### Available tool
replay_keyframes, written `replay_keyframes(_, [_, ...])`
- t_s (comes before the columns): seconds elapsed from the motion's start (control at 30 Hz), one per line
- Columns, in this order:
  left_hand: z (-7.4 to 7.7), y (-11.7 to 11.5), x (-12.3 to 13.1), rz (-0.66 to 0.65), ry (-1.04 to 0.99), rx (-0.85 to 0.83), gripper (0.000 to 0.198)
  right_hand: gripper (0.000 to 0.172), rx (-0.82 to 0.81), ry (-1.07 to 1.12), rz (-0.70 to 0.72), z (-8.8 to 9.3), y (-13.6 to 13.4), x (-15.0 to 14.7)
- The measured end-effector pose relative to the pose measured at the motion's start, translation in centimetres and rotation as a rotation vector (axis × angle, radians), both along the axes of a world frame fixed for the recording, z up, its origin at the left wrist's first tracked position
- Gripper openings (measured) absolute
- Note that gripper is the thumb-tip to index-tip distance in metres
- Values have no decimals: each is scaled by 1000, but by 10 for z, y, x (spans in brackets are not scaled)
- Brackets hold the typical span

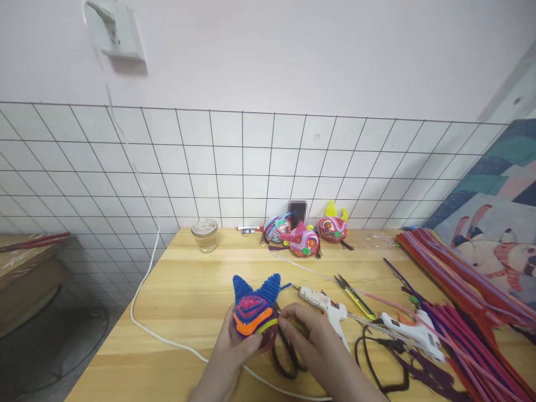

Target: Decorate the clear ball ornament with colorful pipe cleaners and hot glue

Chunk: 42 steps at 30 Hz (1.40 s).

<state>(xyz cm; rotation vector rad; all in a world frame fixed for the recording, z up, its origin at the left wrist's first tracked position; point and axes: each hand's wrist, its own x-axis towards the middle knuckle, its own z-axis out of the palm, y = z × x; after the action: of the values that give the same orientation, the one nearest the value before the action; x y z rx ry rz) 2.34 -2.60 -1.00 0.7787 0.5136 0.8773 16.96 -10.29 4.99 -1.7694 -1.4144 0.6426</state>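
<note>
A round ornament (253, 314) wound with pipe cleaners is in front of me, with two blue ears and blue, pink and orange bands on its face. My left hand (234, 343) is wrapped round its left side and underside, thumb across the front. A yellow pipe cleaner (271, 324) curves along its right side toward my right hand (312, 332), whose thumb and fingers pinch it. The ornament's lower part looks smooth and dark red. Black-handled scissors (288, 360) lie beneath, partly covered by my right hand. A white glue gun (320, 301) lies just beyond that hand.
Three finished-looking ornaments (305, 243) stand against the tiled wall, near a marker (250, 228) and a glass jar (205, 235). A yellow utility knife (355, 297), a second glue gun (414, 333) and pipe cleaner bundles (456, 273) lie right. A white cord (157, 334) crosses the table.
</note>
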Motion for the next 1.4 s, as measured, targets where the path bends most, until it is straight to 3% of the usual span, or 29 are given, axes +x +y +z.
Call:
replay_keyframes(0.47, [-3,1,1,-22,-47,-106,58,23,30,91,-39,-1,-6,-6])
replay_keyframes(0.7, [5,1,0,-86,-40,-46,56,24,63,-99,-33,-2,-16,-5])
replay_keyframes(1.0, [-9,16,-5,70,141,-17,57,23,92,-169,-39,-7,-19,-4])
replay_keyframes(1.4, [-14,19,-6,8,131,-36,60,34,142,-185,9,-13,-13,1])
